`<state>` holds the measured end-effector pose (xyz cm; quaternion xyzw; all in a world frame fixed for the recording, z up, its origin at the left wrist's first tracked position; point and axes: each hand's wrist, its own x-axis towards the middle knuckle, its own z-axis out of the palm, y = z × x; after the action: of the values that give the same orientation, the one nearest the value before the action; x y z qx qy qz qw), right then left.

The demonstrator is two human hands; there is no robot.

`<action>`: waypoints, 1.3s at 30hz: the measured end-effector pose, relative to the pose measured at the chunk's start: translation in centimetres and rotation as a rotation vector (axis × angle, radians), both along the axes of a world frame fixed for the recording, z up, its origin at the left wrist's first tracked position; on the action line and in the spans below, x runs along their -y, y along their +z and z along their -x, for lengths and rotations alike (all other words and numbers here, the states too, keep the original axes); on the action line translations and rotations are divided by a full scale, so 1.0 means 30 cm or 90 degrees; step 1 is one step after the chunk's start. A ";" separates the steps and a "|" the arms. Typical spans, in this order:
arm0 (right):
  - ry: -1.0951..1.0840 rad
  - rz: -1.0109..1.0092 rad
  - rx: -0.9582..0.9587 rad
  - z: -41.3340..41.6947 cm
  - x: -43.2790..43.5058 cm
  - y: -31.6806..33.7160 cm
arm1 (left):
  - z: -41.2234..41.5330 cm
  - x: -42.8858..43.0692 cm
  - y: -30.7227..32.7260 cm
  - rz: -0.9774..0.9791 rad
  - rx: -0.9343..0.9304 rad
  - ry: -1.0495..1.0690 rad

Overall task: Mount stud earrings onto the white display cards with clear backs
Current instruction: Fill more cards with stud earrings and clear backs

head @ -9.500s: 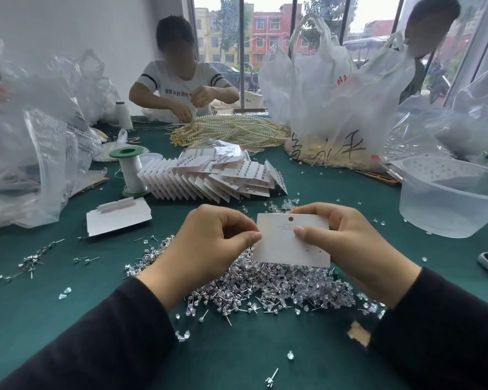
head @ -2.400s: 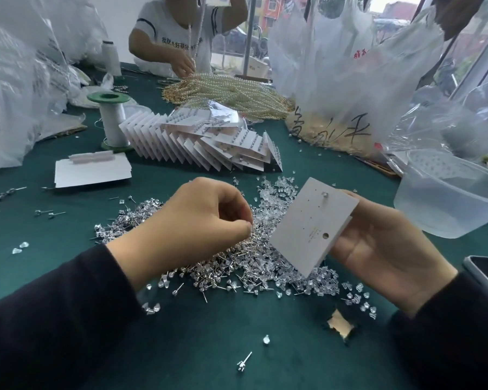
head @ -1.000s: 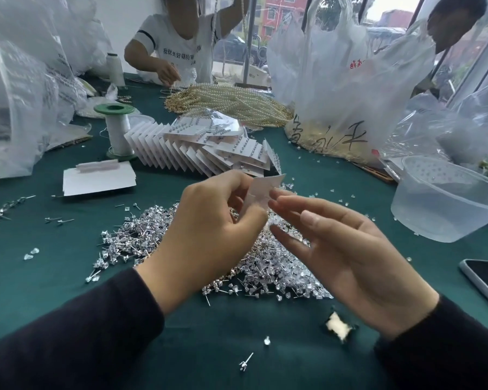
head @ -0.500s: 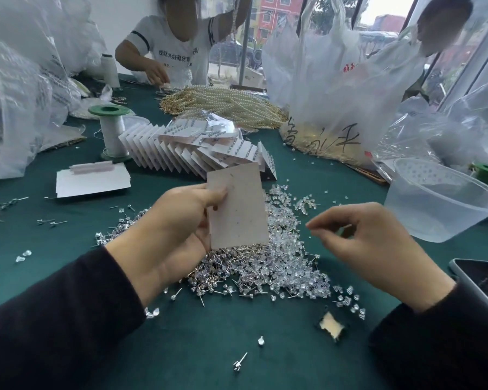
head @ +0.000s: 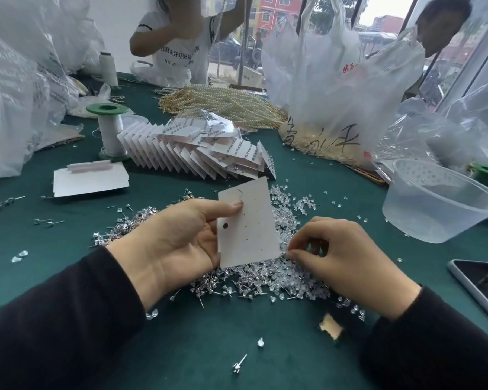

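My left hand holds a white display card upright by its left edge, thumb on the face. The card shows a round hang hole, several small pin holes and one stud post near its top left corner. My right hand is lowered to the pile of stud earrings and clear backs just right of the card's lower corner, thumb and forefinger pinched together; whether they hold a piece is too small to tell. Finished cards lie fanned in a row further back.
A blank card stack lies at the left, a green-capped spool behind it. A clear plastic tub and a phone sit at the right. Pearl strings, plastic bags and two other people are at the far side.
My right hand has dropped from mid-air down to the pile beside the card. My left hand has kept the card upright and turned it slightly.
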<state>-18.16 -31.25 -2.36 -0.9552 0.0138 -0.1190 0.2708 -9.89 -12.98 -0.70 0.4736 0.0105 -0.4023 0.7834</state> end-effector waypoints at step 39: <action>-0.028 -0.167 0.205 0.017 -0.082 0.034 | 0.059 0.037 -0.021 -0.158 0.256 0.150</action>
<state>-18.67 -28.79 -1.33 -0.8799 0.0064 -0.2730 0.3890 -11.67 -14.08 -1.33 0.6317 -0.0412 -0.2020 0.7473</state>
